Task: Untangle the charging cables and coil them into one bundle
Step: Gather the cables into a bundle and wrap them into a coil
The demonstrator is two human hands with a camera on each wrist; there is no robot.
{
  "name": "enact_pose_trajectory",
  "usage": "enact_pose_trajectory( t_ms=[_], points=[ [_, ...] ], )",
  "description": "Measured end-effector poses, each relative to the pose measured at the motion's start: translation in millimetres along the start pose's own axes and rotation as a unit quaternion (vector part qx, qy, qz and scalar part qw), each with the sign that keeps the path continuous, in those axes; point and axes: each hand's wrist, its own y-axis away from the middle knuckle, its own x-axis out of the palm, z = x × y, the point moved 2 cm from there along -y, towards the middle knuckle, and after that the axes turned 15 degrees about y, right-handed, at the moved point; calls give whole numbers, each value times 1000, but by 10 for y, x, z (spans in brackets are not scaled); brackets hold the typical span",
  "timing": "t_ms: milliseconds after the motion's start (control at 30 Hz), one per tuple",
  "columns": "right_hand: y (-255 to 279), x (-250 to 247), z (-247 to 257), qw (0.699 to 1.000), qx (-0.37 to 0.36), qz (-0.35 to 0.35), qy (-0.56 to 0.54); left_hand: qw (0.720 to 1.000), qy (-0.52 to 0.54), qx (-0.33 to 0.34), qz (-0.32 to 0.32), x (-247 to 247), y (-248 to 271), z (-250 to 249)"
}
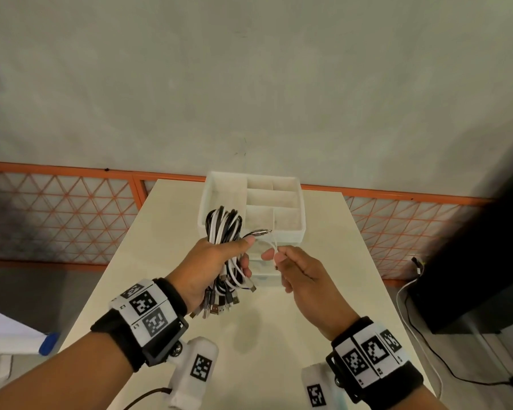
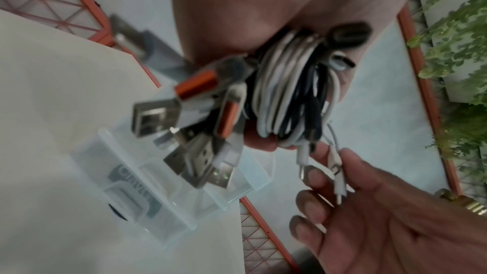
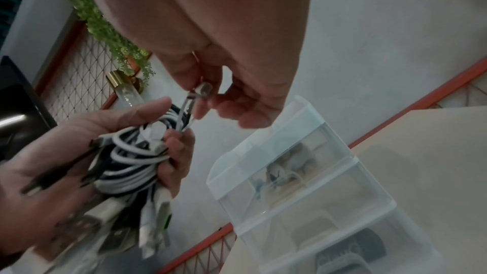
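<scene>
My left hand grips a bundle of black and white charging cables, held upright above the table. The loops stand above the fist and several USB plugs hang below it. The bundle fills the left wrist view, with plugs fanned out toward the camera. My right hand pinches a thin white cable end that runs back to the bundle. In the right wrist view its fingertips hold that end just above the bundle. A metal-tipped plug sticks out to the right of my left thumb.
A translucent white drawer organiser with open top compartments stands on the cream table, right behind my hands. Its lower drawers hold small items. An orange lattice fence runs behind the table. A black cabinet with floor cables stands at right.
</scene>
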Motion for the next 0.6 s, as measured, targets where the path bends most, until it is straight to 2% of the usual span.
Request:
enact_pose_trajectory(
  t_ms=[67, 200, 400, 600],
  points=[
    [-19, -48, -6, 1000, -7, 2, 7, 1000, -2, -8, 15, 2, 19, 11],
    [-12, -64, 77, 995, -22, 30, -87, 999, -11, -5, 50, 39, 38, 44],
    [-87, 13, 35, 977, 35, -44, -207, 998, 21, 2, 53, 108, 23, 193],
    [-78, 103, 75, 979, 41, -63, -187, 998, 30, 13, 55, 262, 50, 279]
  ],
)
